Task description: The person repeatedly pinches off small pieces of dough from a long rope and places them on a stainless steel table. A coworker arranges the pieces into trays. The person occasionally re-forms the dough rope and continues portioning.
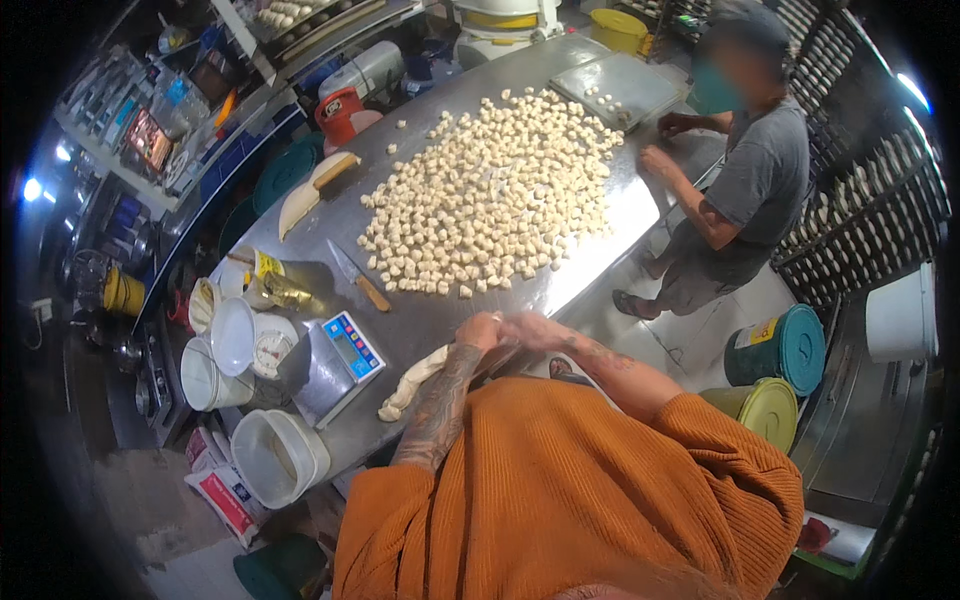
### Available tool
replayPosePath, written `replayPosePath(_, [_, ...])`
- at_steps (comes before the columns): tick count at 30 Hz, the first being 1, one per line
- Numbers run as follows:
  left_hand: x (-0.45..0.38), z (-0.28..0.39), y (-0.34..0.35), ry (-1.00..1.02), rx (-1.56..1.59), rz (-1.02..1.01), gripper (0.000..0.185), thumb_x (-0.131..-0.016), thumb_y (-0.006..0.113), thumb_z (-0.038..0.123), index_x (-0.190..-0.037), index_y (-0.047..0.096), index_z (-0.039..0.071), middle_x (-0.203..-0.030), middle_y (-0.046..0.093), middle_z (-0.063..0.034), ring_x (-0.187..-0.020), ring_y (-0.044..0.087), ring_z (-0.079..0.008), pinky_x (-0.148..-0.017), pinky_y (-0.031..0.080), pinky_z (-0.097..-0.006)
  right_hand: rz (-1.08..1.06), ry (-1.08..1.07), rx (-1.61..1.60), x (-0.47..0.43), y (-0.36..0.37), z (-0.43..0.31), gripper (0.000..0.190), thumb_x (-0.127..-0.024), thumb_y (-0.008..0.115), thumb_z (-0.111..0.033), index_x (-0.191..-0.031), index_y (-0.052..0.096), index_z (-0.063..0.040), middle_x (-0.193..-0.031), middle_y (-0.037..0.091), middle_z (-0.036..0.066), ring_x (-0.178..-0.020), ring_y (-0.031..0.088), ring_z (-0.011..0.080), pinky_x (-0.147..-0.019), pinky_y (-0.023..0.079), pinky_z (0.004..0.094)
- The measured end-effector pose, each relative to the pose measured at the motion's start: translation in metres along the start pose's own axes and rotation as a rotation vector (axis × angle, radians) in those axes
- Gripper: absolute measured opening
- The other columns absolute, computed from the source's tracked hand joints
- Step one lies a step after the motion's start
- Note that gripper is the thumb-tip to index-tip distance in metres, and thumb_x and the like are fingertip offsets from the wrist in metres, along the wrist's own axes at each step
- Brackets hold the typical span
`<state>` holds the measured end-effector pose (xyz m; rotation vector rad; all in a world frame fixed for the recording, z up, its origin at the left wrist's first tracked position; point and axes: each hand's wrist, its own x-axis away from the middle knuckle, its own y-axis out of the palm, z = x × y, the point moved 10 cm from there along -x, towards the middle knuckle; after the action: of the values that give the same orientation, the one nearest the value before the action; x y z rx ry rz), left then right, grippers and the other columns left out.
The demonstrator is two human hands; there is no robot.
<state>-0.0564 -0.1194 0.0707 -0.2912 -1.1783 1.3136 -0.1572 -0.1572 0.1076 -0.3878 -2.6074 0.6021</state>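
Observation:
My left hand (480, 331) and my right hand (529, 331) are close together at the near edge of the steel table (442, 306). A long rope of dough (413, 383) lies beside my left forearm, its upper end reaching towards my left hand. Blur and the bent fingers hide what is between my hands. Just beyond them spreads a large heap of small dough pieces (487, 202). A knife with a wooden handle (369, 291) lies left of the heap. Farther back, a wooden-handled tool (335, 171) rests on a larger slab of dough (298, 208).
A digital scale (349, 346), a dial scale (271, 346) and plastic tubs (279, 459) stand at the left. A co-worker (757, 172) stands at the right table edge near a metal tray (616, 84). Lidded buckets (802, 350) and loaded racks are at the right.

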Motion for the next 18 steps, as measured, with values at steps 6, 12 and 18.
replayPosePath(6, [-0.015,-0.038,-0.021,-0.148,0.49,0.243,0.054,-0.099,0.064,0.043,-0.115,0.067,-0.008,-0.118,0.071,-0.0324,-0.12,0.066,-0.0459,-0.102,0.05,-0.0509,0.65,-0.179,0.321,0.039,-0.164,-0.032,0.04,-0.094,0.06,-0.003,-0.133,0.065,-0.01,-0.122,0.064,0.02,-0.111,0.065,0.0415,-0.095,0.054,0.0485])
replayPosePath(12, [-0.012,-0.032,-0.004,0.011,0.485,0.278,0.049,-0.094,0.071,0.032,-0.132,0.062,0.003,-0.118,0.073,-0.0235,-0.114,0.069,-0.0421,-0.098,0.052,-0.0479,0.947,-0.219,0.736,-0.008,-0.253,-0.058,0.021,-0.093,0.071,-0.015,-0.113,0.077,-0.015,-0.13,0.068,0.012,-0.124,0.062,0.0351,-0.105,0.048,0.046])
replayPosePath(18, [0.017,-0.018,-0.003,0.106,0.565,0.31,0.039,-0.093,0.068,0.02,-0.13,0.068,0.008,-0.111,0.076,-0.0222,-0.11,0.071,-0.0408,-0.094,0.055,-0.0465,0.041,0.016,0.179,-0.012,-0.013,-0.001,0.042,-0.101,0.065,-0.044,-0.104,0.076,-0.003,-0.101,0.072,0.024,-0.102,0.069,0.0424,-0.089,0.055,0.0508])
